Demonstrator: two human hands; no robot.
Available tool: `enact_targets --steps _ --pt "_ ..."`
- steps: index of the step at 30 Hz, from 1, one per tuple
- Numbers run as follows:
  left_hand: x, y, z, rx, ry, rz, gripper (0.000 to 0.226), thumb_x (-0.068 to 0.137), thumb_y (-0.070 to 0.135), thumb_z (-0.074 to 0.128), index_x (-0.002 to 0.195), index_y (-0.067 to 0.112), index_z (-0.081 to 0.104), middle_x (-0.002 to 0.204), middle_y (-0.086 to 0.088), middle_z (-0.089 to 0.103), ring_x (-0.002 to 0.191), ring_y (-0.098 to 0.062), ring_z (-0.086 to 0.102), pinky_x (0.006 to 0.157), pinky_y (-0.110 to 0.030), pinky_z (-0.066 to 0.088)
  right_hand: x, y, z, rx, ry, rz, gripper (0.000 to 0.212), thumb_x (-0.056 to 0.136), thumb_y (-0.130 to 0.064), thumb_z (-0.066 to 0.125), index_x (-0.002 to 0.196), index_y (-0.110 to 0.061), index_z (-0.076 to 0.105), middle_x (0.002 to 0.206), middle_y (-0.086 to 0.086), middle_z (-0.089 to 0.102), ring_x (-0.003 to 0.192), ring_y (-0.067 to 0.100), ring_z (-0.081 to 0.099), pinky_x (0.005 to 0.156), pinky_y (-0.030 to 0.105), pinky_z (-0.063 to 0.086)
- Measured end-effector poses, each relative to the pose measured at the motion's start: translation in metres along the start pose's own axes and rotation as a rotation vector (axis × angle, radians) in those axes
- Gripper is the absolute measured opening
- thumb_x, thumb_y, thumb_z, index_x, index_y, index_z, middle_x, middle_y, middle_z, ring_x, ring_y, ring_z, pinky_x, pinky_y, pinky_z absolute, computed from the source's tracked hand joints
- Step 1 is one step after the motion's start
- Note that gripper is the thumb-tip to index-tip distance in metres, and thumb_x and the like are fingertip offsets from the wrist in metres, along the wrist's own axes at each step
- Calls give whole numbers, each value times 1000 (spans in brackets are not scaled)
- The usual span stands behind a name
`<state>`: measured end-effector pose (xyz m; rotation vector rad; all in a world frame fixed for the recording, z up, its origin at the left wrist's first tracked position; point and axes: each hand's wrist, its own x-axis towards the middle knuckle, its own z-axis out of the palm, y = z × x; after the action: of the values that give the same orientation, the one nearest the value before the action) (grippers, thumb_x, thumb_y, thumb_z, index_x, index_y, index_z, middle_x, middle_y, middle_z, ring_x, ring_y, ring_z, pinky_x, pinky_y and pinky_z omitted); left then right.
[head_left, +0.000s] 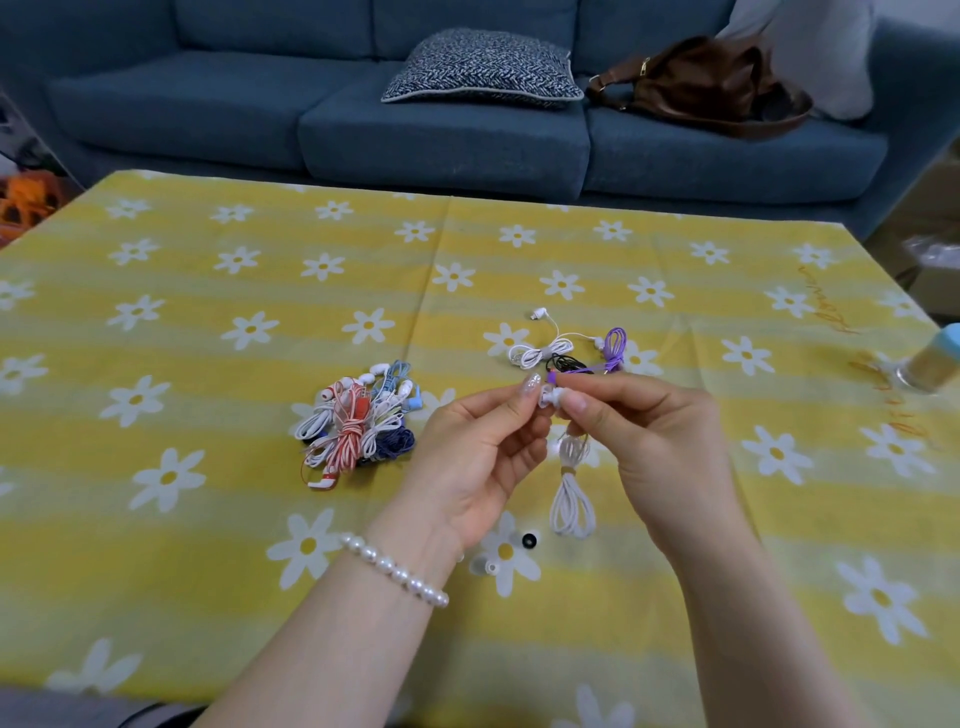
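Pile of coiled earphones (358, 426) left of centre on the daisy tablecloth (156, 364), left hand (478, 457) pinches a white earbud (549, 397) at frame centre (thumb and forefinger curled), bundled cable (571, 499) hangs just below, right hand (654, 441) pinches the same earbud, bottle (930, 364) at right edge.

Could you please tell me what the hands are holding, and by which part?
A white earphone: the left hand and right hand pinch its earbud end; the bundled cable hangs below.

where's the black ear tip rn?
Head view, bottom centre: black ear tip lies on the tablecloth, just left of the bundled white earphone cable, beside a clear ear tip.
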<state>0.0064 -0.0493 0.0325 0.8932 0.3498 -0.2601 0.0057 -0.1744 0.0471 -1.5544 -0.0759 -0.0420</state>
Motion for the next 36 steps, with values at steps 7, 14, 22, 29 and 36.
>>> enact_targets --steps 7,14,22,29,36 --pt "1 -1 -1 15 7 17 11 73 10 64 67 6 71 57 0 64 51 -6 58 52 -16 52 0 2 0 -38 41 -17 12 77 0 68 83 -9 73 66 -4 71 58 7 63 59 15 48" --pt "-1 -3 2 15 -22 70 16 84 4 56 77 -1 70 63 -5 68 57 -8 63 60 -17 55 1 1 2 -38 83 -42 21 79 7 64 77 -14 69 62 -11 71 61 3 66 61 11 49" --pt "-4 -5 6 32 -48 104 18 85 2 54 77 1 71 68 -5 70 63 -8 67 68 -20 55 2 2 2 -108 131 -69 28 79 5 64 71 -22 67 57 -15 68 59 0 66 61 9 47" --pt "-8 -9 9 166 -62 177 29 88 4 52 72 12 75 70 0 71 69 -6 66 74 -20 53 2 5 2 -323 149 -102 32 81 -5 67 70 -34 65 78 -9 68 74 6 65 68 11 48" --pt "-7 -5 7 242 -103 252 31 88 8 52 73 18 77 74 1 73 73 -6 67 75 -19 52 4 -1 -2 -116 85 -76 26 79 8 63 73 -17 69 59 -16 68 59 -3 63 60 6 45"
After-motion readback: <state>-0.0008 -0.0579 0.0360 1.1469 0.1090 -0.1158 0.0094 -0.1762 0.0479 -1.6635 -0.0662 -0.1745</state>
